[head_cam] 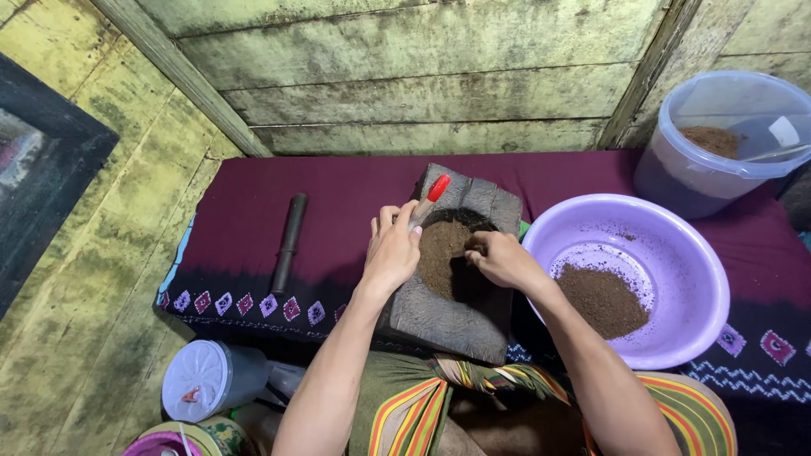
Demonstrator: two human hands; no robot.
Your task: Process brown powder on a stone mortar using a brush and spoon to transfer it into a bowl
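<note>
Brown powder (441,253) heaped in hollow of grey stone block (456,287), block resting on maroon cloth (253,219) before person's lap. Left hand (393,249) closed round red-tipped tool (429,198) at hollow's rim. Right hand (504,260) pinches into powder, fingers curled narrow. Powder likely loose, light, spills easily: best scooped, not gripped. Block looks heavy, stiff. Purple basin (676,253) just right, more powder inside.

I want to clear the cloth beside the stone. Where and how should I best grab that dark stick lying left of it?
Probably around the middle of the dark stick, from above. It lies flat on the maroon cloth, slim and round, with bare cloth along both long sides, so fingers can close across it.
</note>
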